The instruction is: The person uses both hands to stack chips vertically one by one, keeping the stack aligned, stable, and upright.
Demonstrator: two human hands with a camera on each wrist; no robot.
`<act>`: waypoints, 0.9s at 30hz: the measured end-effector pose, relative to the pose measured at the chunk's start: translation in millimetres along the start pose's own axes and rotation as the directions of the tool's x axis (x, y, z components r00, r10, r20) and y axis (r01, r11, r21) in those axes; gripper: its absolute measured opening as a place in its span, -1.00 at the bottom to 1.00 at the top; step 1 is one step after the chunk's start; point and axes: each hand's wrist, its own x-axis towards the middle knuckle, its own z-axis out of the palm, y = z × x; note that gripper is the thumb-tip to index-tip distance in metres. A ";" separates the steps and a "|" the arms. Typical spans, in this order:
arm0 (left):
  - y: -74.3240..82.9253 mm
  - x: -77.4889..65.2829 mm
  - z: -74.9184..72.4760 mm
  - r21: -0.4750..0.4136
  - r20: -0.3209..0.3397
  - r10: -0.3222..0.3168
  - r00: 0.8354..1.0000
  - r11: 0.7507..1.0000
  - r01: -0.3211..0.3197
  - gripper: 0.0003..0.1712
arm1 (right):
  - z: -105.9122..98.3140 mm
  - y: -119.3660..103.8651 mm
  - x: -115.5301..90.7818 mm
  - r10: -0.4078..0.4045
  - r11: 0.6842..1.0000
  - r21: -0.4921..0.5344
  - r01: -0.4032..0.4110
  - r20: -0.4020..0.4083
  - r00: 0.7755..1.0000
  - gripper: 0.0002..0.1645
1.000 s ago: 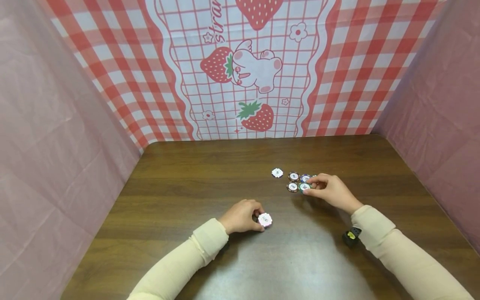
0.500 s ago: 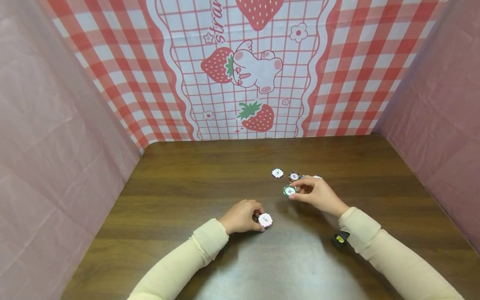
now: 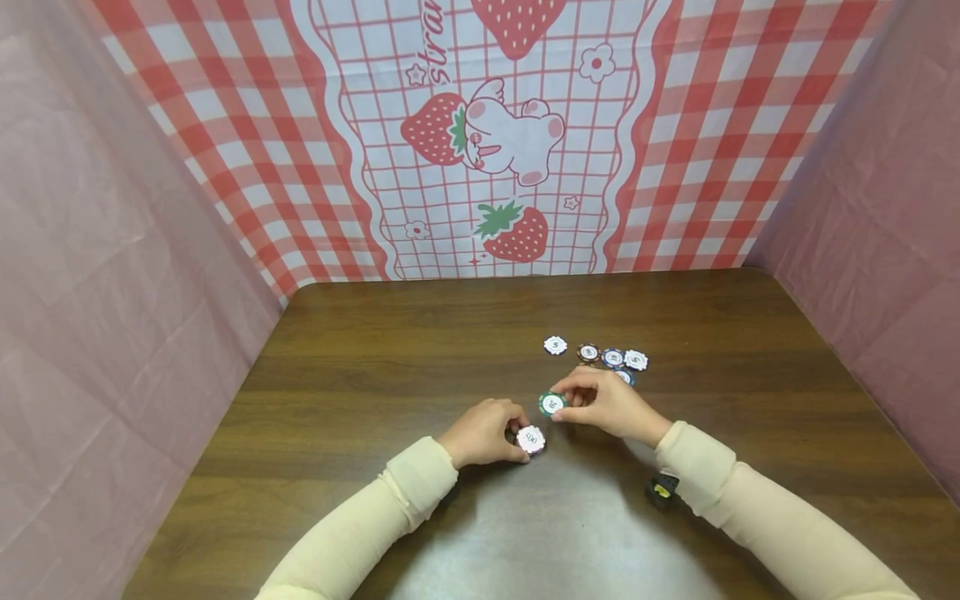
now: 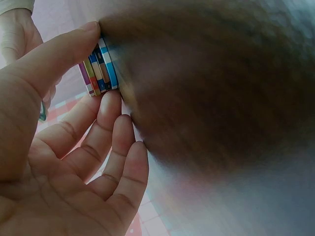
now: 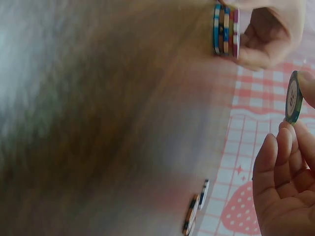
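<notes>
In the head view my left hand (image 3: 483,433) holds a short stack of poker chips (image 3: 531,439) on the table, thumb on one side and fingertips on the other. A white chip marked 500 tops it. The left wrist view shows the stack's coloured edges (image 4: 101,69), several chips thick. My right hand (image 3: 611,404) pinches a green poker chip (image 3: 552,404) by its rim between thumb and finger. That green chip (image 5: 293,98) is off the table in the right wrist view, slightly behind and right of the stack, apart from it.
Beyond my right hand lie a white chip (image 3: 556,345), a brown chip (image 3: 588,352), a blue chip (image 3: 613,358) and another white chip (image 3: 636,360). A second blue chip (image 3: 624,377) is partly hidden by the hand. A checked cloth (image 3: 682,167) hangs behind the wooden table (image 3: 360,350).
My right hand has lifted the green chip from the group and carried it left and nearer to the stack. A blue chip shows where it was. My left hand stays still.
</notes>
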 end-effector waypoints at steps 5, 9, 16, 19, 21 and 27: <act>-0.7 0.6 0.4 0.000 -0.003 0.006 1.000 1.000 -0.006 -0.60 | 8.8 -0.2 0.3 -0.020 0.999 0.026 0.018 0.041 0.999 -0.66; -1.6 0.6 0.6 0.004 -0.002 0.007 1.000 1.000 -0.007 -0.60 | 15.1 0.6 0.8 -0.045 0.999 0.008 0.045 0.070 0.996 -0.68; -0.2 -0.7 -0.2 0.021 -0.004 0.008 1.000 1.000 -0.008 -0.63 | 23.1 -1.5 1.3 -0.046 0.999 0.008 0.045 0.140 0.989 -0.68; 0.0 -0.8 -0.3 0.024 -0.006 0.013 1.000 1.000 -0.013 -0.63 | 25.2 -3.1 1.7 -0.038 0.999 -0.002 0.038 0.167 0.985 -0.68; 0.0 -1.0 -0.3 0.023 -0.005 0.012 1.000 1.000 -0.012 -0.62 | 26.3 -4.1 2.0 -0.030 0.999 -0.010 0.033 0.184 0.983 -0.69; -0.2 -0.6 -0.6 0.015 -0.001 0.010 1.000 1.000 -0.010 -0.60 | 30.0 -7.0 3.7 -0.022 0.998 -0.057 0.035 0.210 0.977 -0.70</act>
